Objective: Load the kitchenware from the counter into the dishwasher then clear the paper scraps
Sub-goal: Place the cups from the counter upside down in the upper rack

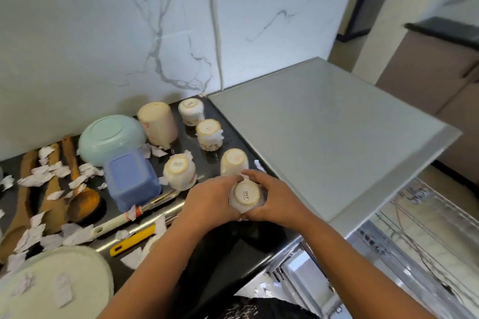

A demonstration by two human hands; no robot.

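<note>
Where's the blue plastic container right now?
In the head view, the blue container sits upside down on the left of the dark counter, just in front of the mint green bowl and left of an upturned white cup.

We count five small cups (209, 134) turned bottom-up, four on the surface (185, 138) and one small cup (246, 195) between two hands, the left hand (210, 202) and the right hand (272, 199), plus one tall cream tumbler (157, 124). Beside them we find one mint bowl (111, 138), one blue square container (131, 184), one pale green plate (85, 267), three wooden spoons (51, 189), one white-handled tool (114, 223) and one yellow-handled tool (132, 239). The paper scraps (35, 180) run well past a dozen, too many for us to count exactly.
</note>
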